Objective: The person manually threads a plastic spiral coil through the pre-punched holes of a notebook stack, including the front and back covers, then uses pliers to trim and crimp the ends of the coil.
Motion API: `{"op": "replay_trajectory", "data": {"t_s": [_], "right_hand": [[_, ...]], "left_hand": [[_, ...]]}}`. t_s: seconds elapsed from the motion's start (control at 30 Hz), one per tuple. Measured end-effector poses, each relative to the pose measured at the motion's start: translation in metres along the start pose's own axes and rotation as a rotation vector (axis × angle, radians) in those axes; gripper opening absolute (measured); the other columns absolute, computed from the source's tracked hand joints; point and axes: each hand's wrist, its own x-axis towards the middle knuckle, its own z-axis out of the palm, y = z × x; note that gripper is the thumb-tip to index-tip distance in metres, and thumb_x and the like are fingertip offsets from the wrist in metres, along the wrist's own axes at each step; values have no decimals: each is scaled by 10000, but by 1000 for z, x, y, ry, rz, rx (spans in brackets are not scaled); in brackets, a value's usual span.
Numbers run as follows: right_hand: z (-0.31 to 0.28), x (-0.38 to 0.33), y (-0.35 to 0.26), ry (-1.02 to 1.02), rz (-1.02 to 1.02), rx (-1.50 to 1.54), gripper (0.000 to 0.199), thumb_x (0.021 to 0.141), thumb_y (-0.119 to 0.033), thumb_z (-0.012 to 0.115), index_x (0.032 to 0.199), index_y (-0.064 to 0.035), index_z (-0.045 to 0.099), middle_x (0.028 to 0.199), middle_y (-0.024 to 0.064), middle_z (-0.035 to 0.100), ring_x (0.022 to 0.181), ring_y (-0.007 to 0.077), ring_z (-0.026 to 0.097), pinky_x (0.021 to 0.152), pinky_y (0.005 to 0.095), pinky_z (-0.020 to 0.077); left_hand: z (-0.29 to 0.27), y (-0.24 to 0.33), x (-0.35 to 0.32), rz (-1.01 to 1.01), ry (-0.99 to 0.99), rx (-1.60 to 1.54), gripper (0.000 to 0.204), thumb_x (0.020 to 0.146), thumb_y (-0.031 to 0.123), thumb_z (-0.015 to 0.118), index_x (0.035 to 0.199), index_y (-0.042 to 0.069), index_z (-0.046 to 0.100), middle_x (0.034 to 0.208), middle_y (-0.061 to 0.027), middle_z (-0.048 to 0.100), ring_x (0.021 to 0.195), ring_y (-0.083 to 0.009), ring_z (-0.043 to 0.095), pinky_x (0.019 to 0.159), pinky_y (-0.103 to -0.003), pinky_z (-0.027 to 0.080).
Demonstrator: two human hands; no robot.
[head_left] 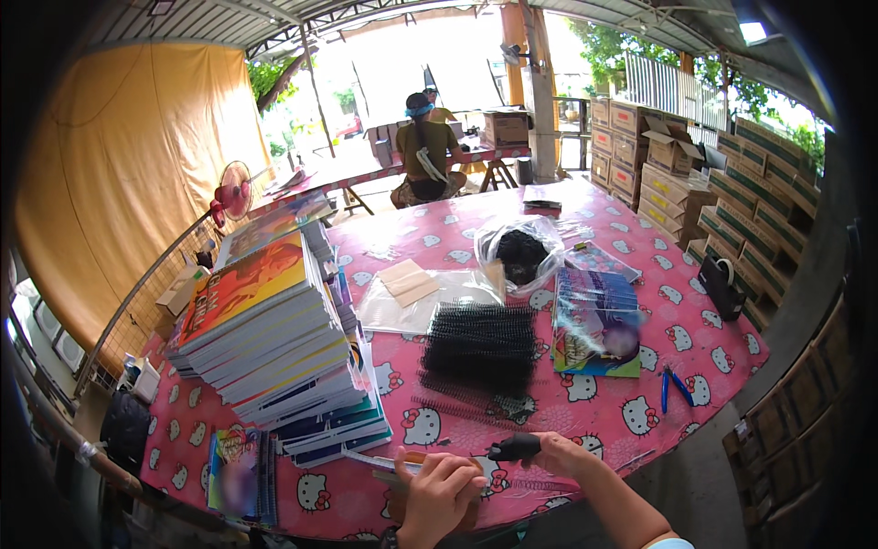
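My left hand point(444, 489) is closed over the edge of a booklet point(375, 459) at the table's near edge, its cover mostly hidden under the hand. To its right, my right hand point(560, 456) grips a dark rounded thing point(517, 446) whose kind I cannot make out. Just below that hand lies a thin wire binding coil point(544, 484). Beyond both hands is a pile of black binding coils point(480, 343), with some loose ones point(466, 414) on its near side. A tall stack of printed books point(283, 343) stands to the left.
Bound notebooks point(240, 476) lie at the near left, and blue-covered ones point(596, 325) at the right beside blue pliers point(677, 389). A plastic bag of black material point(521, 256) sits farther back. A person point(427, 151) sits beyond the table point(585, 416); cartons point(759, 201) are stacked right.
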Motion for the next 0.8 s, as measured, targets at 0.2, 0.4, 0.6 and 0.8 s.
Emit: {"op": "replay_trajectory", "data": {"t_s": [0.2, 0.4, 0.6, 0.8], "right_hand": [[20, 1, -13, 43, 35, -257, 589, 899, -480, 564, 1208, 21, 561, 1130, 123, 609, 1075, 173, 546, 869, 315, 441], [48, 3, -55, -41, -130, -555, 433, 878, -395, 628, 1124, -39, 655, 1141, 123, 625, 1155, 213, 519, 915, 344, 424], [59, 15, -70, -102, -163, -688, 410, 843, -435, 655, 1076, -100, 695, 1188, 170, 601, 1166, 288, 520, 921, 371, 435], [68, 40, -76, -64, -114, -1079, 380, 836, -399, 662, 1076, -106, 699, 1169, 197, 605, 1171, 330, 516, 981, 414, 397]], "left_hand": [[-7, -4, -2, 2, -94, 10, 160, 831, 339, 653, 901, 196, 670, 886, 42, 638, 925, -153, 590, 1084, -518, 25], [-8, -7, -4, -62, 3, 31, 352, 726, 399, 733, 975, 167, 641, 873, 39, 633, 929, -153, 595, 1081, -559, 73], [-8, -18, -11, -123, 71, 40, 438, 665, 382, 784, 1013, 165, 631, 847, 39, 630, 913, -158, 600, 1094, -573, 68], [-19, -21, -7, -163, 61, 61, 542, 670, 382, 779, 1135, 174, 594, 838, 50, 618, 897, -155, 594, 1088, -599, 63]]}}
